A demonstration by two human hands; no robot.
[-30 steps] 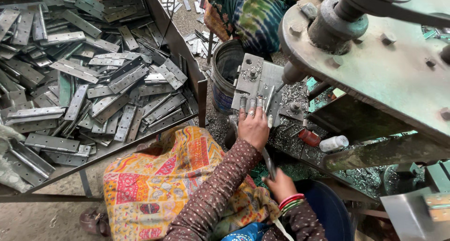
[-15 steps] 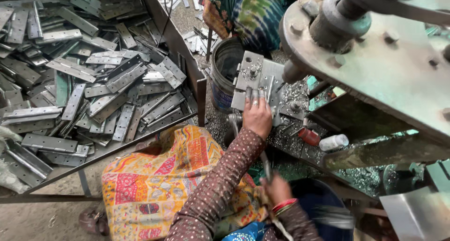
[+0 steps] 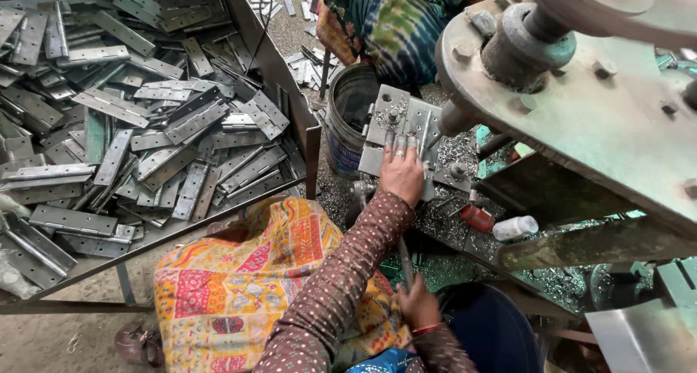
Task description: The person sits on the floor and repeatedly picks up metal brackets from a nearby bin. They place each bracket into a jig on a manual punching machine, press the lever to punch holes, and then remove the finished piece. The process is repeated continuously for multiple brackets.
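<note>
Left hand [image 3: 401, 171] lies flat, fingers spread, pressing the grey metal plate [image 3: 403, 123] on the press bed; a moment ago it sat a touch lower, so the plate looks freshly seated. Right hand [image 3: 417, 305] is closed round a thin metal lever rod [image 3: 404, 260], lower than before. Steel shavings [image 3: 450, 224] litter the bed. Bucket [image 3: 348, 115] just left of it; tray of hinges [image 3: 131, 119] further left.
</note>
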